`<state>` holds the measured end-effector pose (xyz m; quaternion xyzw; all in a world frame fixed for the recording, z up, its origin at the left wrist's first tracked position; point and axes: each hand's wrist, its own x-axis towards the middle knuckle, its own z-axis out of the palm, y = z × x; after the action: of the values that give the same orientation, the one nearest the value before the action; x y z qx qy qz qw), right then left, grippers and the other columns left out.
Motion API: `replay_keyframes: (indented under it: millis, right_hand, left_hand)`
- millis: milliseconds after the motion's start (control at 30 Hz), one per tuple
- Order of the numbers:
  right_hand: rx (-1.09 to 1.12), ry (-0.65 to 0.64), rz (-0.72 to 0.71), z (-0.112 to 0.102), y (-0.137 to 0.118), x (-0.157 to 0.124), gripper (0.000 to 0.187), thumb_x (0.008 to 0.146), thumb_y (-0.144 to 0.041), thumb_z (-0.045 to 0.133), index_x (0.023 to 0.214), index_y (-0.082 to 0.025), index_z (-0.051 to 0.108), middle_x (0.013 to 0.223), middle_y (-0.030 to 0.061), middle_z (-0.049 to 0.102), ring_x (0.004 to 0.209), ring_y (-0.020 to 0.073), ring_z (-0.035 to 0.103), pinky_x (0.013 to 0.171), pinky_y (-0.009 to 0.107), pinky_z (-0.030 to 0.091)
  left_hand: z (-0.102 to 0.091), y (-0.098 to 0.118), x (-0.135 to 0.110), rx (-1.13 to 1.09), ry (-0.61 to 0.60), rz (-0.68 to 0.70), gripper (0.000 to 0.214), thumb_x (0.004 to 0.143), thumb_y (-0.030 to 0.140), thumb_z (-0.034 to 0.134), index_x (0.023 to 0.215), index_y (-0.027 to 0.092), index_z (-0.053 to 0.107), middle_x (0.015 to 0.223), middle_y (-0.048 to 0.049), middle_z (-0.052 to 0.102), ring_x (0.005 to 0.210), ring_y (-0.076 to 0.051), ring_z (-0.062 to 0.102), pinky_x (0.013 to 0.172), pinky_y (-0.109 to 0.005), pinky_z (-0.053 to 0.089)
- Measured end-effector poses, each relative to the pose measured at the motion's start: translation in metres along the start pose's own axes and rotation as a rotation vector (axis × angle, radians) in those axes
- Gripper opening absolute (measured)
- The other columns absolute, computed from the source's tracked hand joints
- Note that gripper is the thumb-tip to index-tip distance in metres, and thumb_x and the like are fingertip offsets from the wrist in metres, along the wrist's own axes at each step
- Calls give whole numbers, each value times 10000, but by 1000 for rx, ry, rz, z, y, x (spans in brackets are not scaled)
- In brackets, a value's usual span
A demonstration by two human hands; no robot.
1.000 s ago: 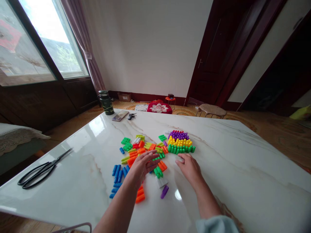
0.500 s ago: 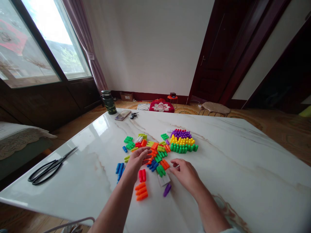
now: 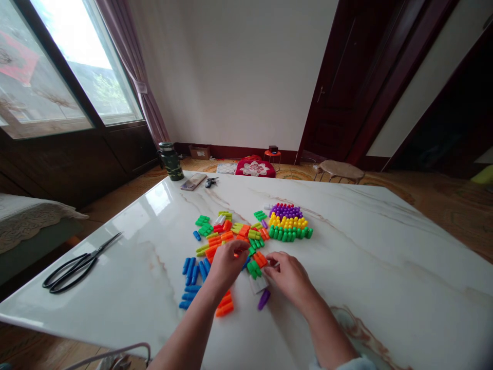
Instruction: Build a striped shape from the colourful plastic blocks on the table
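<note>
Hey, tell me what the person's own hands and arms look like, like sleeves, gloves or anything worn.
The left hand and right hand are ungloved, and I see no watch or bracelet. Both forearms are bare; a pale grey-blue sleeve shows on the right arm at the bottom edge. No sleeve shows on the left.

Colourful pieces [image 3: 288, 223] on marbled table [image 3: 370, 246]

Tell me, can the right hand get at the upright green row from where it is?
Probably yes: the green row stands just beyond the right hand, and I see no loose piece between them. The orange piece sits off to the left of that path.
</note>
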<state>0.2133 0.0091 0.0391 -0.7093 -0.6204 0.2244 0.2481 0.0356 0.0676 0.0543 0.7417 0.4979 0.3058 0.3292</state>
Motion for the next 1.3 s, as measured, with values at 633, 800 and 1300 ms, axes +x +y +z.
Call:
replay_keyframes:
  millis: [633, 800, 1300]
  right_hand:
    - [-641, 4, -194, -15, -42, 146, 469, 855, -39, 402, 1230, -247, 593, 1232, 83, 626, 1128, 192, 567, 975, 336, 348]
    - [-731, -141, -153, -8, -42, 177, 282, 781, -16, 532, 932, -177, 707, 1000, 123, 702, 1003, 238, 630, 998, 437, 301]
    - [387, 38, -119, -11, -35, 19, 321, 802, -395, 584, 993, -162, 696, 897, 43, 685, 820, 189, 618, 749, 291, 492]
  left_hand:
    - [4, 17, -13, 149, -103, 116, 308, 824, 188, 526, 1054, 211, 730, 983, -98, 723, 919, -248, 666, 830, -352, 491]
    - [2, 16, -11, 100, -87, 77, 307, 807, 194, 533, 1032, 233, 738, 972, -90, 726, 902, -256, 672, 802, -349, 490]
    - [5, 18, -11, -9, 64, 177, 589, 766, 74, 497, 1314, 279, 561, 1323, -93, 548, 1151, -230, 565, 941, -353, 468]
